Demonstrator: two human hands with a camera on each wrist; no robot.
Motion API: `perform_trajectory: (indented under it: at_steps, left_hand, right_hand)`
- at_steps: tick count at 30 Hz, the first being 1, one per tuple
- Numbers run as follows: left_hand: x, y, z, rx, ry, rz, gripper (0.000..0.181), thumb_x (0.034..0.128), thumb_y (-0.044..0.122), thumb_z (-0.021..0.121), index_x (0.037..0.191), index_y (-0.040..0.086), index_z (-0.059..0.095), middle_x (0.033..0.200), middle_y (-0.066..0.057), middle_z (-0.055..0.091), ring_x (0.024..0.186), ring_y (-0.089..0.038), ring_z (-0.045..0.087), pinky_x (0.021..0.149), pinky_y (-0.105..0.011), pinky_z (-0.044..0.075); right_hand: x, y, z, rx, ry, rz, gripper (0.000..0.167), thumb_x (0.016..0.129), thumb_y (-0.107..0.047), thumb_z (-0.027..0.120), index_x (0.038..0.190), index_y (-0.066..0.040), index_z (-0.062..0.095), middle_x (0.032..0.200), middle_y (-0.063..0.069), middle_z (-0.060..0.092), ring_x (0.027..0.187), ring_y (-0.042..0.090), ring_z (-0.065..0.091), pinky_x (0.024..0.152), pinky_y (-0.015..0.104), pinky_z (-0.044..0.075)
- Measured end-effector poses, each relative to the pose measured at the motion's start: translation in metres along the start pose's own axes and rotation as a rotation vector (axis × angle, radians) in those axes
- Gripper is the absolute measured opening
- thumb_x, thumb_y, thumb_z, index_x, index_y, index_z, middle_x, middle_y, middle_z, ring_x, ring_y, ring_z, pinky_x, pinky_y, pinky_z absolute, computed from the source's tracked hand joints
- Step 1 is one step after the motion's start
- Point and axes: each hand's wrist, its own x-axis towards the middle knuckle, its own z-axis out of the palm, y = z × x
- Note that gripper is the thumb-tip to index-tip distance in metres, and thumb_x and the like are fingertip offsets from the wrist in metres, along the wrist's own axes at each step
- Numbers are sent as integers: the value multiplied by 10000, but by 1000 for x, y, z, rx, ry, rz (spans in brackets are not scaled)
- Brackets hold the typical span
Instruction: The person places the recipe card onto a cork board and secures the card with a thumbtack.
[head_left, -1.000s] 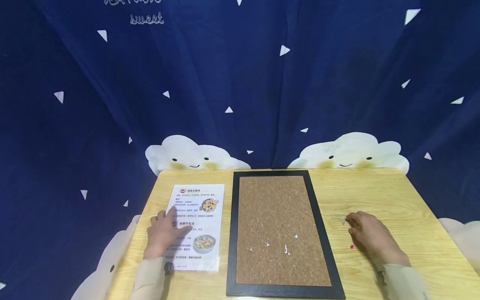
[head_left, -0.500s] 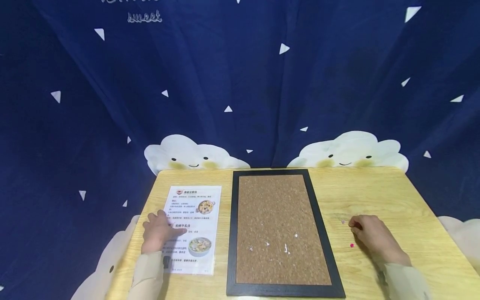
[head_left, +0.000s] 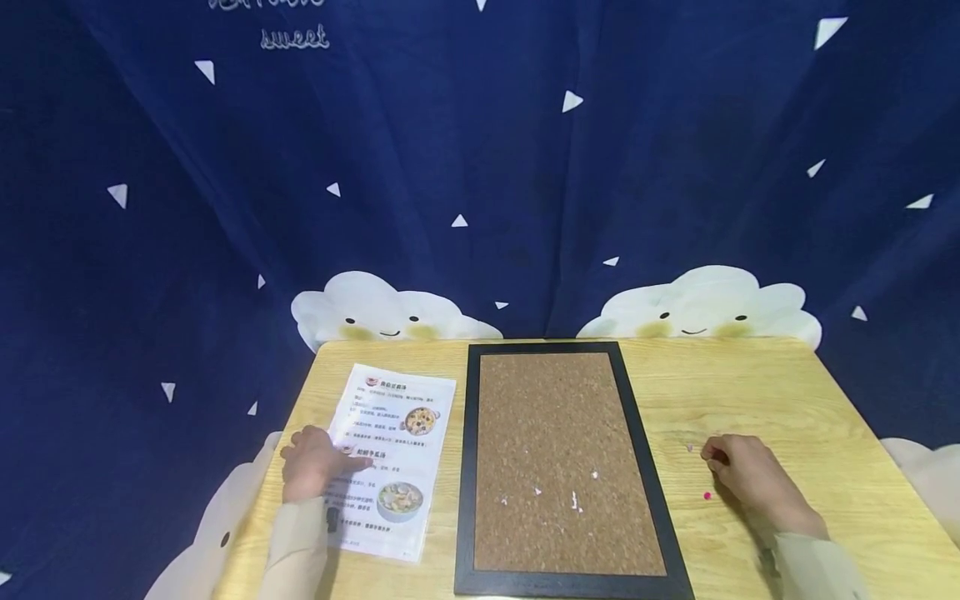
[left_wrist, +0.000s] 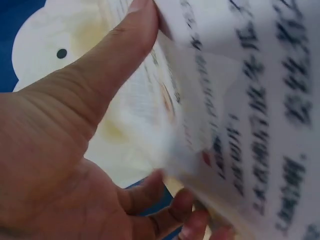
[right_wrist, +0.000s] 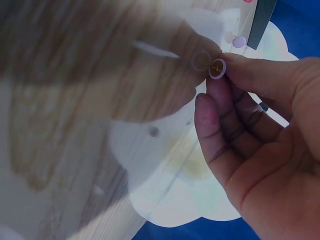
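A printed sheet (head_left: 390, 467) with recipe text and two bowl pictures lies at the left of the table, slightly turned. My left hand (head_left: 315, 462) grips its left edge, with the thumb (left_wrist: 125, 50) over the print and the fingertips at the underside. My right hand (head_left: 757, 483) is right of the framed cork board (head_left: 562, 433). Between thumb and forefinger it pinches a small round thumbtack (right_wrist: 217, 69), its golden underside showing in the right wrist view. A pink tack (head_left: 707, 496) and a pale tack (head_left: 689, 447) lie close to the right fingertips.
The board's black frame (head_left: 467, 467) stands between the sheet and the right hand. Several white torn bits (head_left: 575, 502) stick on the lower cork. Behind the wooden table (head_left: 720, 383) hangs a dark blue curtain (head_left: 510, 167) with white clouds.
The sheet shifted left, then turned clockwise under my left hand, its top now farther right. My right fingertips drew back slightly from the pale tack.
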Motion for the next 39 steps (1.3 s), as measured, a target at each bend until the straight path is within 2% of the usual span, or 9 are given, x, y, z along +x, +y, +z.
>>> perform_trajectory:
  at_steps: [2,4,7,10,13,17,25,31,39]
  left_hand:
    - [1,-3,-3,-13,-16,1,992,652,461,957,1217,-146,414,1029,-321,563,946,-477,557,772,-552,499]
    - [1,-7,-7,-18,-38,11,879,718,434,918,1197,-120,431,983,-293,608,884,-426,592,733,-513,498]
    - [0,-12,-14,-25,-68,37,612,806,334,855,1127,-74,532,938,-240,660,827,-359,608,681,-437,449]
    - [-1,-16,-19,-45,-93,67,456,856,240,795,1172,-45,632,981,-212,706,841,-319,627,680,-397,426]
    - [-2,-20,-24,-148,-155,96,457,914,149,708,1288,-98,620,1028,-233,728,864,-303,665,732,-408,485]
    - [-2,-28,-31,-319,-247,112,410,993,62,587,1315,-192,569,988,-237,749,823,-262,720,755,-383,555]
    - [-8,-34,-49,-496,-258,147,416,1029,40,567,1364,-202,525,969,-178,784,770,-182,743,654,-309,567]
    - [-10,-21,-51,-579,-247,206,427,1046,49,556,1405,-176,503,1064,-216,782,808,-146,747,701,-268,559]
    - [-13,19,-25,-747,-309,262,410,1035,36,569,1397,-150,527,1094,-229,779,828,-169,782,718,-267,604]
  right_hand:
    - [0,0,0,-1,7,-8,228,859,75,670,786,-141,673,757,-35,603,725,158,492,651,314,395]
    - [0,1,1,-6,12,-18,253,844,95,650,768,-147,648,746,-37,576,719,153,475,646,300,369]
    - [0,2,2,-7,12,-24,280,820,123,631,756,-148,617,738,-35,544,715,150,457,640,290,340]
    - [0,2,2,-3,4,-21,282,825,126,636,763,-148,608,744,-33,540,720,149,454,638,288,334]
    - [0,2,2,3,2,-21,266,841,115,647,785,-144,623,761,-30,559,731,152,466,646,294,352]
    - [0,1,0,4,9,-22,230,872,88,680,834,-139,677,786,-38,612,741,144,497,653,300,406]
    - [-2,3,-8,4,30,-14,137,939,-13,707,882,-134,737,763,-68,638,704,100,509,621,260,406]
    - [-2,2,-15,26,58,-31,152,950,-10,689,885,-130,755,815,-29,714,710,81,552,618,256,439]
    - [2,0,-18,7,122,-105,149,896,35,723,852,-103,756,808,-13,741,689,18,547,618,271,460]
